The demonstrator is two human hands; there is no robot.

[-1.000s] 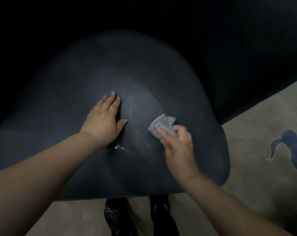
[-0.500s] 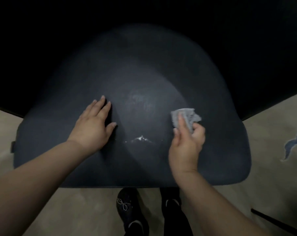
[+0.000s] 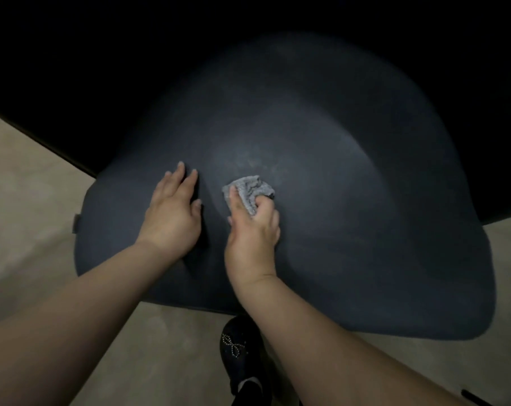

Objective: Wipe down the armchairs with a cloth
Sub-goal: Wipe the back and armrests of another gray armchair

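Note:
A dark blue armchair [image 3: 351,230] with a rounded seat cushion fills the middle of the view, its back lost in shadow. My left hand [image 3: 173,213] lies flat on the cushion's left part, fingers straight. Just to its right, my right hand [image 3: 253,230] grips a crumpled grey cloth [image 3: 248,190] and presses it onto the seat. A faint pale smear shows on the cushion beyond the cloth.
Beige carpet [image 3: 28,215] surrounds the chair on the left, front and right. My dark shoe [image 3: 239,350] with a studded bow stands just below the cushion's front edge. A thin dark object [image 3: 477,398] lies at the bottom right corner.
My right hand has carried the cloth leftward across the seat, close beside my left hand. The white specks seen on the cushion are no longer visible. The view has shifted left.

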